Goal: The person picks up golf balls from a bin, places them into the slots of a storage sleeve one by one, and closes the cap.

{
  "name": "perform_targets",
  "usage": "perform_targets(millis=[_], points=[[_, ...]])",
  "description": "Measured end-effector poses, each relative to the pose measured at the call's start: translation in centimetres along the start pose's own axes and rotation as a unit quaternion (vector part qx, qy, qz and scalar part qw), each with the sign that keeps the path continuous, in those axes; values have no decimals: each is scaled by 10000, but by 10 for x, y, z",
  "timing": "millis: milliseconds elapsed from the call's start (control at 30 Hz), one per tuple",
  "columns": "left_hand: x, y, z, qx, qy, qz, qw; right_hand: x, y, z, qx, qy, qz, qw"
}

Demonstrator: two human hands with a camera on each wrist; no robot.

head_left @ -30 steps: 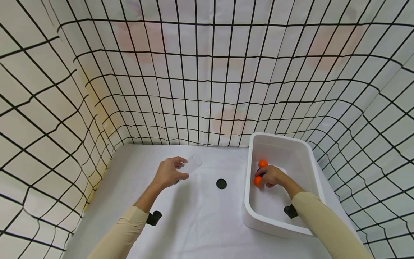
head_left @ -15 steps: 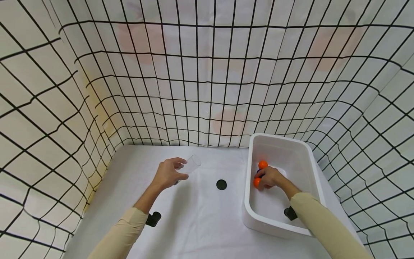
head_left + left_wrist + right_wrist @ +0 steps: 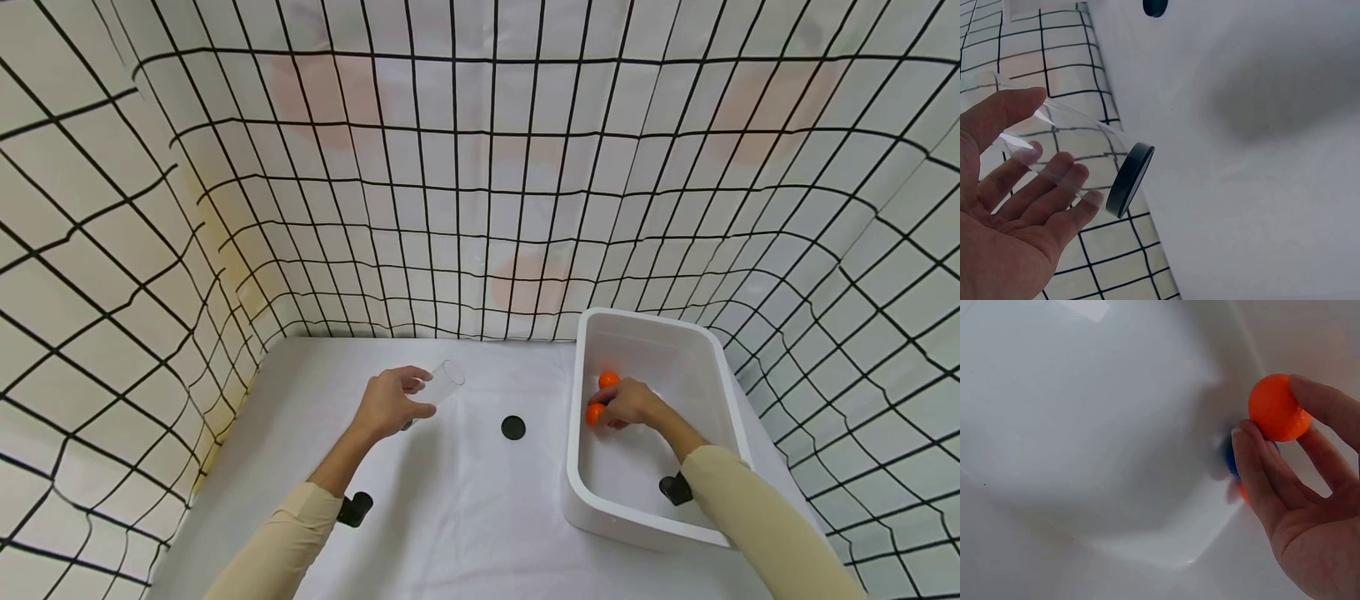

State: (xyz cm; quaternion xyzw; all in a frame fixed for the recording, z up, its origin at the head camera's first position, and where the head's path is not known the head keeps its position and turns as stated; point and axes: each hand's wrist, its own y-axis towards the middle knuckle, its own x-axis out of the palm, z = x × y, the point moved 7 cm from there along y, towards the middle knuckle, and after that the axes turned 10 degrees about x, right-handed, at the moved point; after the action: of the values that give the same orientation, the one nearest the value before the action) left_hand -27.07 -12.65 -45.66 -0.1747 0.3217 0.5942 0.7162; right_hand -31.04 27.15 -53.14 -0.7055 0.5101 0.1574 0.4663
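Observation:
In the head view, my left hand point(image 3: 393, 402) grips a clear plastic cylinder point(image 3: 446, 383) above the table, tilted with its open rim up and to the right. Its black end cap point(image 3: 1130, 180) shows in the left wrist view. Inside the white bin my right hand point(image 3: 633, 403) pinches an orange ball point(image 3: 1279, 407) between thumb and fingers. Behind those fingers, a blue ball point(image 3: 1233, 459) is partly hidden in the right wrist view. A second orange ball point(image 3: 608, 379) lies just beyond the hand, near the bin's left wall.
The white bin point(image 3: 573, 450) stands on the right of the white-covered table point(image 3: 465, 517). A black disc point(image 3: 513, 427) lies on the table between the cylinder and the bin. Black netting point(image 3: 491, 192) rises behind and along both sides.
My right hand has closed on the nearer orange ball and raised it slightly within the bin. The left hand and cylinder have stayed almost still.

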Motion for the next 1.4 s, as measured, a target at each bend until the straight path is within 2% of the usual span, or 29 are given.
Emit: perform_targets(millis=[433, 733, 867, 1100, 1400], points=[[-1, 1, 5, 30, 29, -53, 10000, -44, -21, -23, -302, 1018, 179, 9942], [-2, 4, 11, 19, 114, -76, 9999, -70, -38, -35, -378, 1518, 136, 9876], [-1, 5, 13, 30, 128, -109, 9999, -76, -41, -40, -362, 1774, 145, 9834], [0, 7, 19, 106, 75, -63, 9999, -82, -51, -60, -486, 1581, 186, 9861], [1, 9, 34, 295, 18, -114, 9995, -77, -59, -93, -647, 1686, 171, 9834]])
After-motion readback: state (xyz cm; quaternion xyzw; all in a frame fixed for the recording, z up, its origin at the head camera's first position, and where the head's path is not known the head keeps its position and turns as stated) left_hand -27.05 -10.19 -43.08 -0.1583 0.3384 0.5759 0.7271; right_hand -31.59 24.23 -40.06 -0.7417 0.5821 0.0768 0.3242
